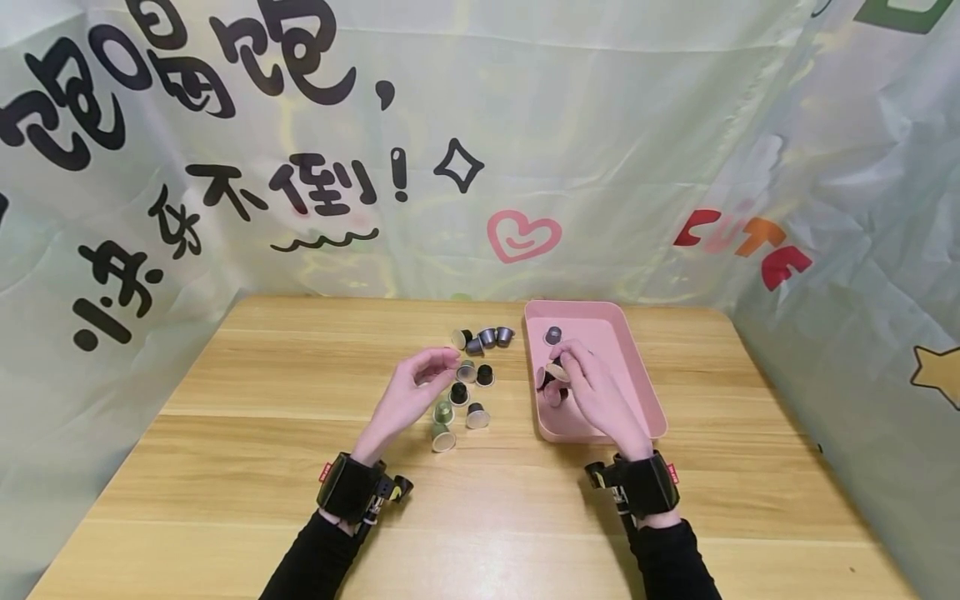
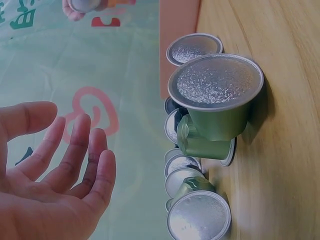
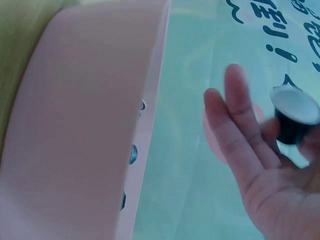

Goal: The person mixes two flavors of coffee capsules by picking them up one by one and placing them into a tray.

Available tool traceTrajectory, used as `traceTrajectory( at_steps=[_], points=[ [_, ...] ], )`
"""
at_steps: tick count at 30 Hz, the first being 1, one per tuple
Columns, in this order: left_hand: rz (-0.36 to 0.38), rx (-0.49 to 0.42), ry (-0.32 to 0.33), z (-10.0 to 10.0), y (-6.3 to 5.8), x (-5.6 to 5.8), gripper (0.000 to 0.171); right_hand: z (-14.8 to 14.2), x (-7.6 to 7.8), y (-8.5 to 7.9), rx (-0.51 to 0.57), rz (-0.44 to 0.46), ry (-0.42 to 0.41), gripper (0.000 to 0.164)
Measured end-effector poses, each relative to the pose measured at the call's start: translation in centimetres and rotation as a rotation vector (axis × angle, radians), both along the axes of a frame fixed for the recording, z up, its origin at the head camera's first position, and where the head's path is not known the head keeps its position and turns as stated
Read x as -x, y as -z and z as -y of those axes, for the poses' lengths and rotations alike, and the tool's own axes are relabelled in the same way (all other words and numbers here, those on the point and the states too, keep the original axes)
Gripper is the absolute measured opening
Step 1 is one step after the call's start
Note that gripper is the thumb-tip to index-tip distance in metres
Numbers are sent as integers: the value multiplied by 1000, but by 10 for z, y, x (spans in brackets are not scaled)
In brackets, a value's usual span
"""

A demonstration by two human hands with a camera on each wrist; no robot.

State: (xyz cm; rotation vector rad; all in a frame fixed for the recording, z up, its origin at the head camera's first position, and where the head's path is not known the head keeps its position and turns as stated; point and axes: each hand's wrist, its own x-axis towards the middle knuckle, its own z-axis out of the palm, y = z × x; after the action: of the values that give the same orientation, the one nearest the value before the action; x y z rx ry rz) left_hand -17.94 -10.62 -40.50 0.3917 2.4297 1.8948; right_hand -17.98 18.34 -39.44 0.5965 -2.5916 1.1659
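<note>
My right hand (image 1: 598,390) is over the pink tray (image 1: 637,371) and pinches a coffee capsule (image 3: 295,114) between thumb and finger. That capsule has a dark body and a pale lid. In the right wrist view the other fingers of the hand (image 3: 250,160) stretch away from it. My left hand (image 1: 408,396) hovers beside the loose capsules on the table, its fingers loosely bent. Nothing lies between those fingers in the left wrist view, where the hand (image 2: 60,180) is apart from a green capsule (image 2: 220,122) with a silver lid.
Several capsules lie scattered left of the tray, among them a black capsule (image 1: 485,375) and a purple-grey capsule (image 1: 505,336). Inside the tray are a few more, including a dark capsule (image 1: 552,335). A printed curtain (image 1: 600,167) hangs behind the wooden table (image 1: 262,467).
</note>
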Motion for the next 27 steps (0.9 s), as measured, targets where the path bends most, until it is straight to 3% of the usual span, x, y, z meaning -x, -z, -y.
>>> traceTrajectory(
  at_steps=[3,8,12,17,22,24,27],
  points=[
    [-6,0,3,1,1,0,33,-2,0,-1,94,-2,43,28],
    [-15,5,5,1,1,0,33,-6,-2,-4,420,208,-11,36],
    [-16,15,2,2,0,-1,33,-12,-4,-7,590,352,-22,38],
    [-26,38,7,1,1,-1,33,-19,-5,-14,882,458,-13,25],
    [-25,36,8,1,1,-1,33,-27,-1,-17,1203,521,-22,26],
    [-26,32,10,1,1,0,33,-30,0,-17,1263,527,-11,25],
    [-29,28,15,1,2,0,33,-32,1,-17,1231,501,30,20]
  ],
)
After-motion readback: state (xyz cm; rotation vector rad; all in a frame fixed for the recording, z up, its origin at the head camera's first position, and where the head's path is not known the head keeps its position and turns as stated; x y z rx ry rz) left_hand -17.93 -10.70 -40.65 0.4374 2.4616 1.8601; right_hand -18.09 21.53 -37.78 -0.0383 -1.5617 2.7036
